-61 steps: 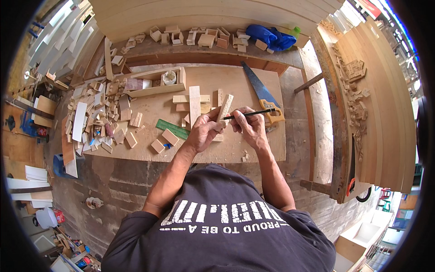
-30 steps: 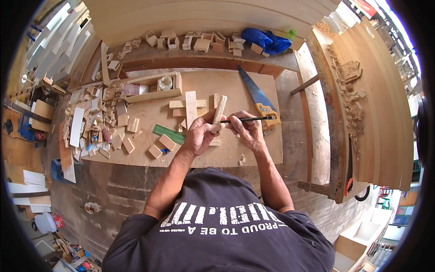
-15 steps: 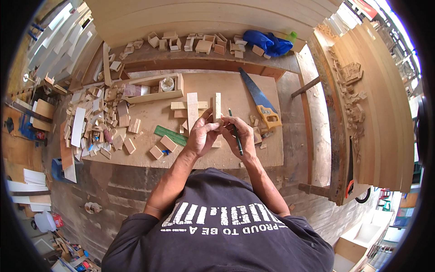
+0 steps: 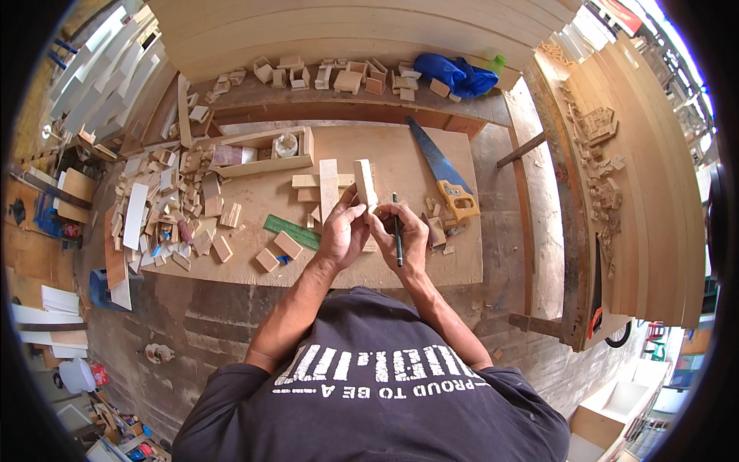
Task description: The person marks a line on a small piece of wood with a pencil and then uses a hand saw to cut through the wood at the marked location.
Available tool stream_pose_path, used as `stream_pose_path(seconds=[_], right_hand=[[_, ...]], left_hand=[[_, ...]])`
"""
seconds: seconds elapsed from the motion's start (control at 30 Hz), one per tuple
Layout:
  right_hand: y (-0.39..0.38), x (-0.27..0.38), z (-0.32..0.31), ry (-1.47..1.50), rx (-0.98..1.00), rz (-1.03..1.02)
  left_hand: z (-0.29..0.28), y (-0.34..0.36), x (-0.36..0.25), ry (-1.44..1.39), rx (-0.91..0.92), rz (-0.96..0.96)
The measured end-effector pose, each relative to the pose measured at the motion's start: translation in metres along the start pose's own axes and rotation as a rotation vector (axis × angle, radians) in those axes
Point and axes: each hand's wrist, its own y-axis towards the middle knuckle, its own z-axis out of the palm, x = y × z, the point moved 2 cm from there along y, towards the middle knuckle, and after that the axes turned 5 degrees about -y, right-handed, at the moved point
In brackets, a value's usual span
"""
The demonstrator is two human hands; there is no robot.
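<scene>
Above the near part of the plywood work board (image 4: pixel 454 266), both hands grip a short wooden strip (image 4: pixel 364 183) that points away from me. My left hand (image 4: pixel 344 233) is closed round its near left side. My right hand (image 4: pixel 402 233) pinches the near end with the fingertips, while a dark green pencil (image 4: pixel 398 240) is tucked between its fingers. Just left of the strip, a wider wooden slat (image 4: pixel 329 181) lies across pale wood pieces (image 4: pixel 305 181). A green ruler (image 4: pixel 291 231) and two small wooden blocks (image 4: pixel 288 245) lie by my left wrist.
A handsaw with a yellow handle (image 4: pixel 443 169) lies on the right of the board. Many wood offcuts (image 4: pixel 165 204) are heaped at the left, beside an open wooden box (image 4: pixel 265 160) holding a jar. Behind stands a bench (image 4: pixel 254 108) with small wooden assemblies and a blue bag (image 4: pixel 458 75).
The strip has turned in my hands, its far end tipping a little left and showing more of its side. My right hand has shifted slightly, and the pencil stands more upright.
</scene>
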Motion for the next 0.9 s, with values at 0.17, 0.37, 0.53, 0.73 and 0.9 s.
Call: stream_pose_path(seconds=[0.17, 0.37, 0.53, 0.73, 0.9], right_hand=[[-0.002, 0.005, 0.000, -0.070, -0.037, -0.012], [-0.001, 0.009, -0.005, 0.075, -0.065, 0.023], [0.011, -0.003, -0.028, 0.466, 0.172, 0.204], [0.018, 0.007, -0.029, 0.278, 0.311, 0.136], [0.016, 0.002, -0.028, 0.213, 0.343, 0.114]], left_hand=[[0.004, -0.003, 0.000, -0.063, -0.004, 0.010], [-0.007, 0.000, 0.002, -0.090, 0.037, -0.010], [0.000, -0.007, -0.003, 0.017, -0.010, -0.045], [0.004, -0.010, -0.003, 0.105, -0.035, -0.113], [-0.002, -0.012, 0.000, 0.100, 0.015, -0.132]])
